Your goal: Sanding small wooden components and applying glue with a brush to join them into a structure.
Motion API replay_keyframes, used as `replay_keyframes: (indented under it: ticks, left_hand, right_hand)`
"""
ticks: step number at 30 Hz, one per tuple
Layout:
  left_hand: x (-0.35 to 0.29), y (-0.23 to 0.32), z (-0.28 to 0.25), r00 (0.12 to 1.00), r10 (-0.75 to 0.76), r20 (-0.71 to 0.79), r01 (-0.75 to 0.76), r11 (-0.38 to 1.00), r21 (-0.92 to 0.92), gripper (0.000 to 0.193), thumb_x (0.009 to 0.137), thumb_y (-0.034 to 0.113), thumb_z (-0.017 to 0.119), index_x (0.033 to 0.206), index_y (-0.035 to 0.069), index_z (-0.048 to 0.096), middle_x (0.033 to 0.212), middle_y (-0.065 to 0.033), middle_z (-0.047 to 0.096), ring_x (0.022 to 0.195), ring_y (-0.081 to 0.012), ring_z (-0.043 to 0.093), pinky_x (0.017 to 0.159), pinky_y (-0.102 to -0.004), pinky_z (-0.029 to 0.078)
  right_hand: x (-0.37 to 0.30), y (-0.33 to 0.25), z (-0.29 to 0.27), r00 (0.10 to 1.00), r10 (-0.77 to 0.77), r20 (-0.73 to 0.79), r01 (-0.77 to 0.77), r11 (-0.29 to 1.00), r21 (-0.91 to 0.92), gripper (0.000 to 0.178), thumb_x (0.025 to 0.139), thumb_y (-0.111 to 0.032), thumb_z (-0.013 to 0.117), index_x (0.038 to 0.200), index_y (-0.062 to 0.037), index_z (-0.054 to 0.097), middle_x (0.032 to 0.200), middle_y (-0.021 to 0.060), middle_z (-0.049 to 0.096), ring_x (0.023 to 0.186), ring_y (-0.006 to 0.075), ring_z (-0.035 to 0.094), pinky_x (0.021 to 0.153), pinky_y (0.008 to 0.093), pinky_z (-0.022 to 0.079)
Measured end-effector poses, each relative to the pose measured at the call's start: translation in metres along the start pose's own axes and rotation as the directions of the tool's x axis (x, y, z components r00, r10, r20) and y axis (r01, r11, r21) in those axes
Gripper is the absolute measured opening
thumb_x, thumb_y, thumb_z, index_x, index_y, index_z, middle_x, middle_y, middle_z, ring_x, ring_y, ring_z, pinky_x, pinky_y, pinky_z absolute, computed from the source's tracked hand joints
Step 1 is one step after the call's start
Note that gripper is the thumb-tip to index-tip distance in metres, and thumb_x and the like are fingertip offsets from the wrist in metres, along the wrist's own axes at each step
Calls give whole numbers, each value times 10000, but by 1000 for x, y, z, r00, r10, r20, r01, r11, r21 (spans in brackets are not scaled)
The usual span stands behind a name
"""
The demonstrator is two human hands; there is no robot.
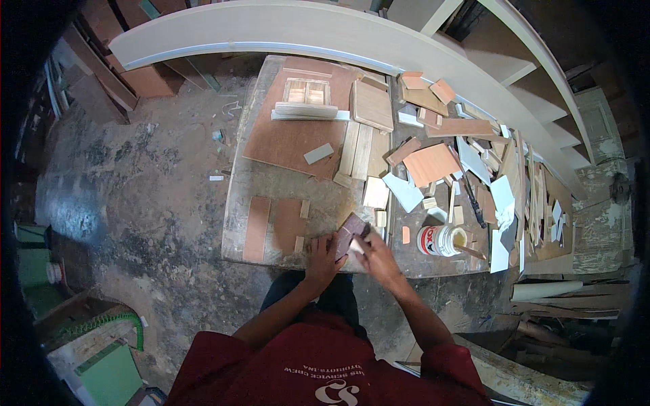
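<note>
At the table's near edge, both my hands are at a dark reddish-brown flat piece point(350, 231) with a pale line across it; it looks like a sheet of sandpaper, but I cannot be sure. My left hand point(321, 262) is closed at its left edge, fingers against it. A small pale wooden block point(356, 246) is pinched in my right hand point(377, 260) over the piece's right side. Just beyond lie small wood blocks point(380, 218) and a pale square block point(376, 193). Two brown strips point(256, 228) lie left of my left hand.
An open white jar point(439, 240) with a stick in it stands to the right. Wood offcuts point(433, 164) crowd the table's right side. A brown board point(288, 145) bears a small wooden frame point(306, 92). A long pale panel point(271, 34) curves past the far edge.
</note>
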State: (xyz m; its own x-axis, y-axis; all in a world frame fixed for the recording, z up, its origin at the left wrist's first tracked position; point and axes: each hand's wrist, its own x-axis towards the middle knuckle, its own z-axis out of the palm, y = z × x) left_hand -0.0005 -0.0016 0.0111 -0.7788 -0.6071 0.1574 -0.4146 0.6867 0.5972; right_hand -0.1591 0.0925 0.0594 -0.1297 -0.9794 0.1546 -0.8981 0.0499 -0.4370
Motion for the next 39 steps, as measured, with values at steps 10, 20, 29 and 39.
replay_keyframes:
  ticks: [10,20,29,39]
  left_hand:
    - [0,1,1,999,-21,27,18,996,85,714,716,332,733,1299,20,465,1099,-133,476,986,-317,465,836,-466,397]
    - [2,3,-4,1000,-2,27,1,999,42,704,751,349,711,1306,-6,463,1084,-160,481,985,-347,453,879,-467,391]
    - [3,2,-2,1000,-4,18,3,997,79,707,709,373,733,1271,22,487,1082,-143,470,977,-324,463,828,-446,422]
    - [1,1,-1,1000,2,3,-2,996,92,702,726,383,724,1272,12,487,1089,-132,473,994,-309,466,841,-453,417]
  right_hand:
    - [3,3,-6,919,386,73,-387,922,1,408,791,-120,685,1169,2,594,914,165,497,890,330,524,778,412,449]
    - [5,3,1,928,373,-28,-373,928,-10,450,772,-132,695,1191,-9,588,878,146,496,881,323,536,767,418,453]
    - [19,3,-17,870,493,-8,-481,851,212,480,789,-63,692,1242,-15,541,918,150,483,790,252,559,634,352,489]
    - [10,-6,6,873,456,-170,-399,871,287,369,723,18,731,1071,-39,623,889,98,513,714,218,533,593,302,445]
